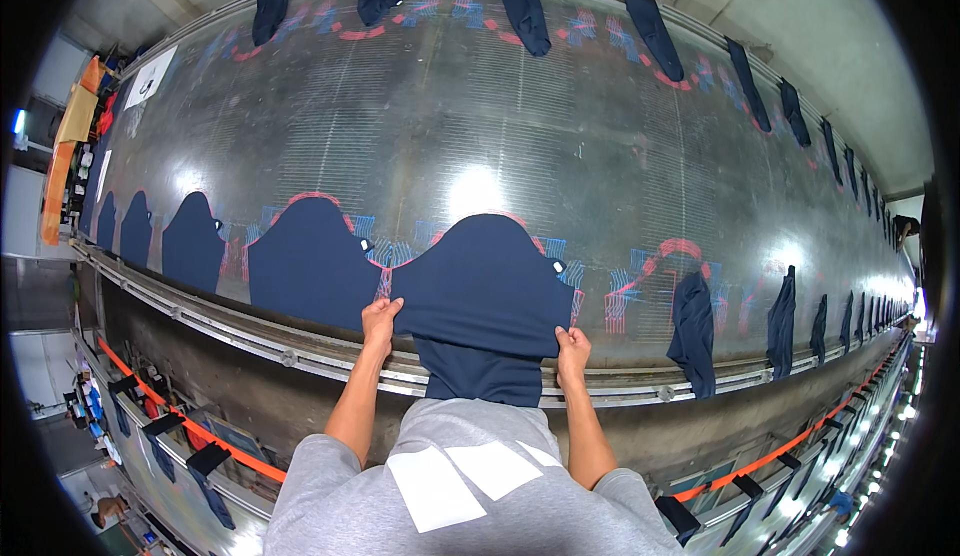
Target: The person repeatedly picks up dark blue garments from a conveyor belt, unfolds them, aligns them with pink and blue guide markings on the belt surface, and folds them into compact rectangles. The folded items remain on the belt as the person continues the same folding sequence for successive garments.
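Observation:
A navy fabric sleeve panel (480, 278) lies before me on a long printing table (585, 158), its rounded top up against red and blue guide marks. My left hand (381, 325) pinches the panel's left edge near the table's front rail. At the right edge my right hand (572, 352) grips the cloth between thumb and fingers. Below my hands the lower part of the panel hangs over the metal rail (622, 382) towards my body. A small white tag (558, 265) shows at the panel's right shoulder.
Flat navy panels (315, 263) continue to the left. Right of me, folded navy pieces (691, 331) drape over the front edge; more hang along the far edge (523, 8). Behind me runs an orange strip (202, 436) beside another table. A person (906, 229) is at the far right.

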`<state>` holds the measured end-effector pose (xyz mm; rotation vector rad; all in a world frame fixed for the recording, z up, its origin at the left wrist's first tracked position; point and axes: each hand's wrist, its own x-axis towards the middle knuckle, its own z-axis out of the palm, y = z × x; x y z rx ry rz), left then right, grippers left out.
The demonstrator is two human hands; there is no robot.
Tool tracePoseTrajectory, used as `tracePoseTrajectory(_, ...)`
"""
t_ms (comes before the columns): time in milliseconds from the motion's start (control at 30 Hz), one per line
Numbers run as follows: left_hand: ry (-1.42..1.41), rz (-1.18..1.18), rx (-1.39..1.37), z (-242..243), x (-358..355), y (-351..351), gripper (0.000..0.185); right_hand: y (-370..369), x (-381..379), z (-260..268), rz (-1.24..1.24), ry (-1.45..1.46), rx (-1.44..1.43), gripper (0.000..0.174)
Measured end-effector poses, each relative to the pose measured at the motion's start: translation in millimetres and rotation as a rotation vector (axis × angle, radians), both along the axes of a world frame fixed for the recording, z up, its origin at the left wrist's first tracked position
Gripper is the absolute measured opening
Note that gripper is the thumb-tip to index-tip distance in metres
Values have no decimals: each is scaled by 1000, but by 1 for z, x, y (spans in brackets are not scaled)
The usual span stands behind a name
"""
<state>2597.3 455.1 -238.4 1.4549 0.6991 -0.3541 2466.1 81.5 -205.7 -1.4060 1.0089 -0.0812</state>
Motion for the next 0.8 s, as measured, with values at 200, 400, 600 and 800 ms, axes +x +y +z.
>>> tracePoseTrajectory(200,5,-13,0,3,0,-1,22,-2,-1,-1,-5,19,21,30)
tracePoseTrajectory(400,-1,-43,45,5,0,0,18,-1,-3,-8,-12,-21,2,26)
tracePoseTrajectory(600,-6,-65,68,7,3,-5,23,0,-4,-27,-27,4,-44,11)
tracePoseTrajectory(800,107,-89,160,26,4,-13,22,-2,-5,-37,-12,63,-125,13)
